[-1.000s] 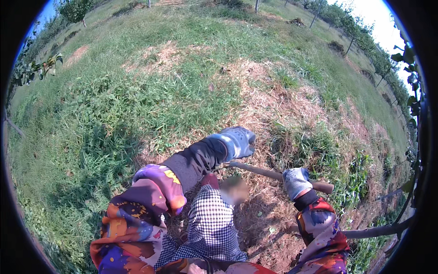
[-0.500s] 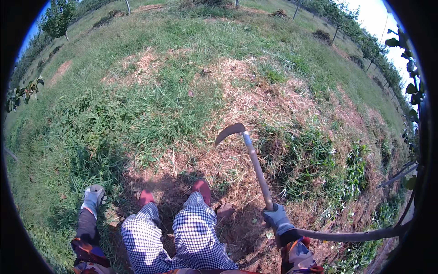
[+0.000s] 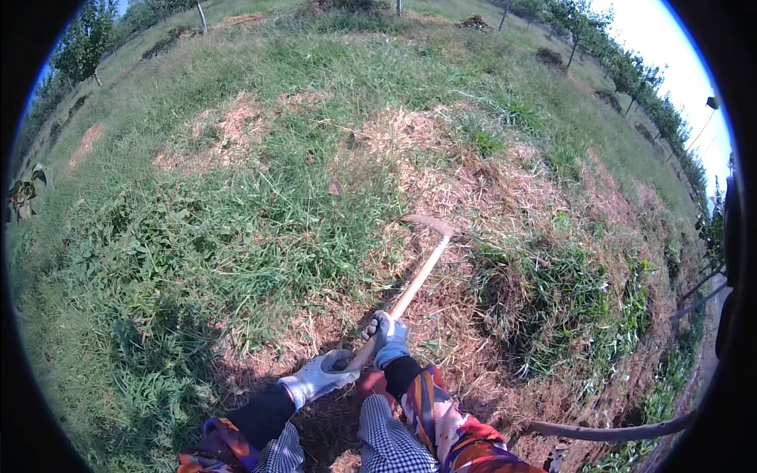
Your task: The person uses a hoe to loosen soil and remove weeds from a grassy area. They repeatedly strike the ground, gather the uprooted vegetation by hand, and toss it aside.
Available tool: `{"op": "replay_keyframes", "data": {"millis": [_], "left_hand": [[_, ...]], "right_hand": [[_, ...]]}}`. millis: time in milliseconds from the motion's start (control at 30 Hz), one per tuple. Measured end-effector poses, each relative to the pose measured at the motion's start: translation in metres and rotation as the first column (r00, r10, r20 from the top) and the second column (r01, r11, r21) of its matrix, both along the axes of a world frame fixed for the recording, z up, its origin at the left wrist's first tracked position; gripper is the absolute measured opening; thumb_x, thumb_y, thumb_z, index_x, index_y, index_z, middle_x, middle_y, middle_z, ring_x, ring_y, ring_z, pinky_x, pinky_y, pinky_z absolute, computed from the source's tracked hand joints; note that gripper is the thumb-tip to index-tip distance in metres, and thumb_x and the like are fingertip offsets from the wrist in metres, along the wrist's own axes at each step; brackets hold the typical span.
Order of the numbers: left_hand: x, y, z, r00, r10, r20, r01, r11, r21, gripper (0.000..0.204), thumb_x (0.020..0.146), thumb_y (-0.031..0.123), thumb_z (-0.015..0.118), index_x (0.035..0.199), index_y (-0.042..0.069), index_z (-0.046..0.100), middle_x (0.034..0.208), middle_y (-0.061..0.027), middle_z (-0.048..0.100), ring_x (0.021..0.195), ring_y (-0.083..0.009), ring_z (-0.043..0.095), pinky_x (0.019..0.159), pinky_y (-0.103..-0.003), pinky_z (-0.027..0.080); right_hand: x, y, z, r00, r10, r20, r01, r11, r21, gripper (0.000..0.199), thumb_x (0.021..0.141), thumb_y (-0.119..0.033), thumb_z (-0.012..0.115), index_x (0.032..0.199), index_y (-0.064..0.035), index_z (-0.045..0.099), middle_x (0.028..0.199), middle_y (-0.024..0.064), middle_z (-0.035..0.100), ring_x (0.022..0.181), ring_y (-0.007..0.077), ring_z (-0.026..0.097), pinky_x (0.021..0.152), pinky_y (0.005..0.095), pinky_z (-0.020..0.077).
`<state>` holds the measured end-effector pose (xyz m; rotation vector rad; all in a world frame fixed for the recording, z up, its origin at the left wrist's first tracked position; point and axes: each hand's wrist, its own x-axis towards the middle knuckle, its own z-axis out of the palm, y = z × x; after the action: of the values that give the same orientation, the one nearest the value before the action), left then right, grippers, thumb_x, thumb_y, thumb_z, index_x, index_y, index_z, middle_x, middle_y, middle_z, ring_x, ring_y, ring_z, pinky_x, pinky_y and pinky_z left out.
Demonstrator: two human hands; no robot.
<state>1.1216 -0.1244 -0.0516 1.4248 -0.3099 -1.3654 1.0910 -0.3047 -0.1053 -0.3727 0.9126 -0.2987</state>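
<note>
Sickle [image 3: 410, 285], its wooden handle gripped by both gloved hands, the left hand [image 3: 319, 377] at the butt end and the right hand [image 3: 386, 337] just above it, reaches forward so its curved blade [image 3: 430, 223] lies on dry cut straw [image 3: 505, 181] beside green grass [image 3: 260, 221].

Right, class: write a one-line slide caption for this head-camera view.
Two gloved hands, left and right, grip a wooden-handled hoe over dry cut grass.
</note>
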Motion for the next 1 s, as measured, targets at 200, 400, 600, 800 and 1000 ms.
{"op": "replay_keyframes", "data": {"millis": [200, 400, 600, 800, 1000], "left_hand": [[0.041, -0.063, -0.077, 0.706, -0.267, 0.656, 0.010, 0.930, 0.368, 0.032, 0.070, 0.032, 0.059, 0.086, 0.005, 0.056, 0.078, -0.0172, 0.059, 0.078, -0.0350, 0.056, 0.067, -0.040, 0.043], [0.021, 0.001, -0.087, 0.699, -0.353, 0.622, 0.030, 0.883, 0.468, 0.040, 0.070, 0.036, 0.060, 0.095, 0.006, 0.048, 0.079, -0.0160, 0.059, 0.078, -0.0344, 0.058, 0.067, -0.044, 0.044], [-0.026, 0.068, -0.062, 0.751, -0.442, 0.490, 0.053, 0.780, 0.623, 0.047, 0.075, 0.035, 0.051, 0.107, 0.001, 0.044, 0.088, -0.0225, 0.057, 0.079, -0.0371, 0.057, 0.069, -0.045, 0.044], [0.056, -0.032, -0.063, 0.624, -0.437, 0.648, 0.044, 0.847, 0.530, 0.041, 0.071, 0.036, 0.059, 0.095, 0.003, 0.051, 0.085, -0.0194, 0.060, 0.082, -0.0352, 0.058, 0.070, -0.043, 0.045], [0.057, 0.037, -0.064, 0.675, -0.391, 0.626, -0.076, 0.807, 0.586, 0.045, 0.073, 0.037, 0.055, 0.099, 0.002, 0.048, 0.086, -0.0194, 0.058, 0.081, -0.0356, 0.057, 0.070, -0.043, 0.044]], "right_hand": [[0.063, 0.005, -0.006, 0.989, -0.095, -0.115, 0.084, 0.991, -0.102, 0.014, 0.079, -0.007, 0.049, 0.068, -0.0107, 0.042, 0.050, 0.0002, 0.040, 0.040, 0.0149, 0.039, 0.037, 0.0322, 0.0348], [0.038, 0.053, -0.061, 0.994, 0.072, -0.082, -0.069, 0.997, 0.041, 0.013, 0.082, -0.010, 0.050, 0.070, -0.0090, 0.044, 0.054, 0.0014, 0.042, 0.045, 0.0158, 0.042, 0.044, 0.0367, 0.0406], [-0.009, 0.118, -0.074, 0.961, 0.275, 0.020, -0.272, 0.936, 0.223, 0.013, 0.082, -0.013, 0.055, 0.075, -0.0057, 0.047, 0.060, 0.0047, 0.047, 0.052, 0.0197, 0.046, 0.053, 0.0392, 0.0460], [0.063, 0.015, -0.079, 0.989, 0.150, 0.010, -0.150, 0.989, -0.004, 0.018, 0.084, -0.019, 0.048, 0.070, -0.0094, 0.044, 0.055, 0.0030, 0.044, 0.049, 0.0199, 0.045, 0.051, 0.0367, 0.0437], [0.085, 0.091, -0.059, 0.970, 0.195, -0.148, -0.202, 0.979, -0.031, 0.009, 0.082, -0.013, 0.051, 0.079, -0.0063, 0.045, 0.058, 0.0043, 0.046, 0.049, 0.0203, 0.047, 0.047, 0.0367, 0.0447]]}}
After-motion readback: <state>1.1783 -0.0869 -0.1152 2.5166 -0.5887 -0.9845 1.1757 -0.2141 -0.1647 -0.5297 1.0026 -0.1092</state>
